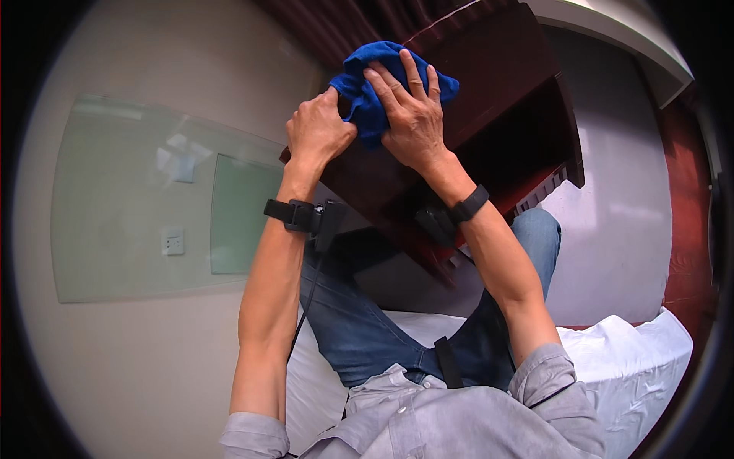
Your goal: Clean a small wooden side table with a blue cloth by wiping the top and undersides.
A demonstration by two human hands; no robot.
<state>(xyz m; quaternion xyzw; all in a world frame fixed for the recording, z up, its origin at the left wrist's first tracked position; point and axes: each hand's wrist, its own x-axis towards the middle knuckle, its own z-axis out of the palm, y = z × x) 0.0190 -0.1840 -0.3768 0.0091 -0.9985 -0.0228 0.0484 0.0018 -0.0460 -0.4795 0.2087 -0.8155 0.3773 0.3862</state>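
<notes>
A blue cloth (373, 109) is bunched beneath my right hand (416, 117), whose fingers are spread over its top and press it. My left hand (321, 129) is curled at the cloth's left edge, with index finger and thumb against the fabric. A dark gap shows between those two fingers, and I cannot tell whether something lies under the cloth. Both hands are over a dark red-brown wooden cabinet (487, 74) with an open compartment (519, 129). Black straps with small devices sit on my left wrist (292, 215) and my right wrist (470, 205).
Glass panels (114, 201) stand against the wall at left, near a wall socket (173, 241). Dark red curtains (367, 23) hang behind the cabinet. White sheeting (625, 367) covers the seat beneath me. A black cable (307, 304) runs along my left forearm.
</notes>
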